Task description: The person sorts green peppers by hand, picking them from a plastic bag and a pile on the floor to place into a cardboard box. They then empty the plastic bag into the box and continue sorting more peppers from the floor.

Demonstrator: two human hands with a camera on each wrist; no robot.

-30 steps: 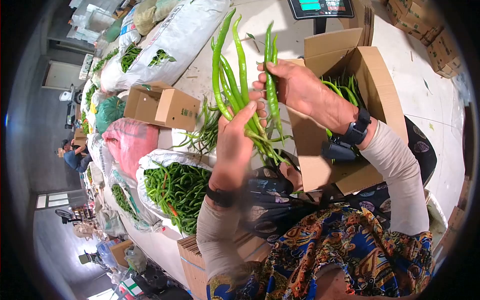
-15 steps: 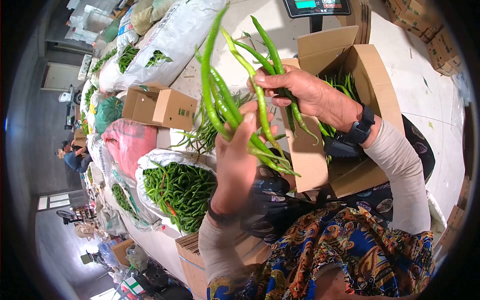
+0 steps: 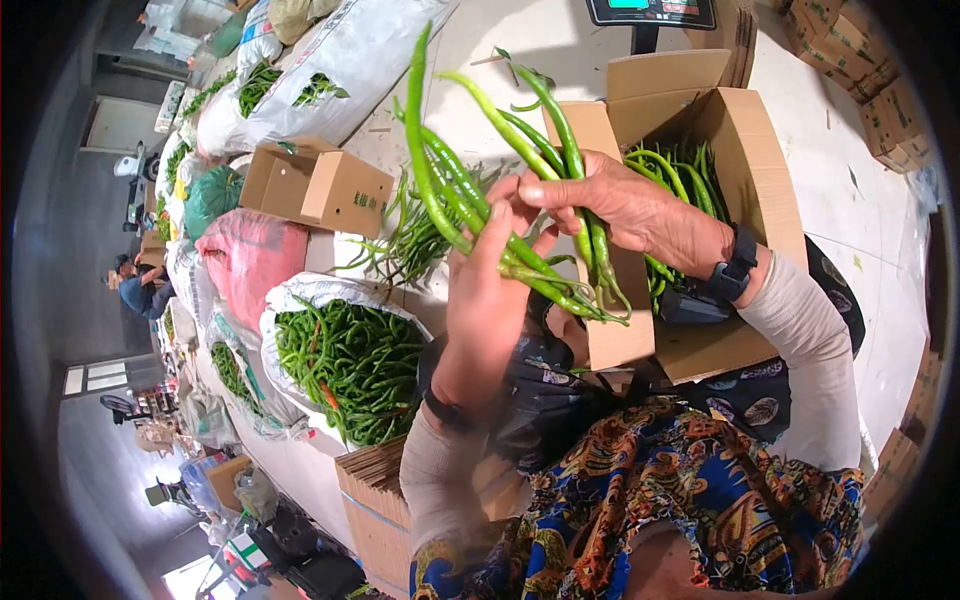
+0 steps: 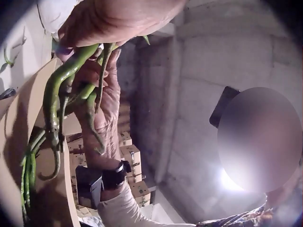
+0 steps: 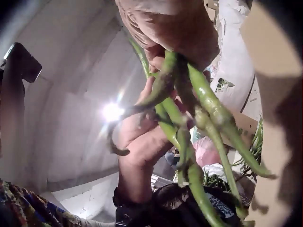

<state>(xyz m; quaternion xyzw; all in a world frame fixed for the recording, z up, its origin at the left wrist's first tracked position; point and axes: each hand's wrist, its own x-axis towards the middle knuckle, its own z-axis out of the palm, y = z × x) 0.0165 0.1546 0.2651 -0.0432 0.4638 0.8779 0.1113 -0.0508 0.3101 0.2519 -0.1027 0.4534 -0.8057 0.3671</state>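
Note:
My left hand [image 3: 485,310] grips several long green chili peppers [image 3: 432,185], their tips pointing up and away and their stems sticking out below the fingers. Close beside it, my right hand [image 3: 635,205] pinches a few more chilies [image 3: 570,140] between thumb and fingers. The two hands nearly meet, and the stem ends of both bunches overlap. In the left wrist view, curved stems [image 4: 53,109] hang below the left palm. From the right wrist, chilies [image 5: 206,92] slant down out of the right hand [image 5: 170,28]. Under the right forearm stands an open carton [image 3: 765,180] with chilies [image 3: 690,180] inside.
A white sack [image 3: 420,320] full of chilies lies left of the hands. Loose chilies [image 3: 405,245] are heaped on the floor by a small open box [image 3: 340,195]. Flat cardboard [image 3: 375,510] is stacked near the left elbow. A scale display [image 3: 655,10] stands beyond the carton.
A lighter chili that stood with the left bunch is now among those in the right hand. The right hand first tilted its chilies, then drew in close to the left hand.

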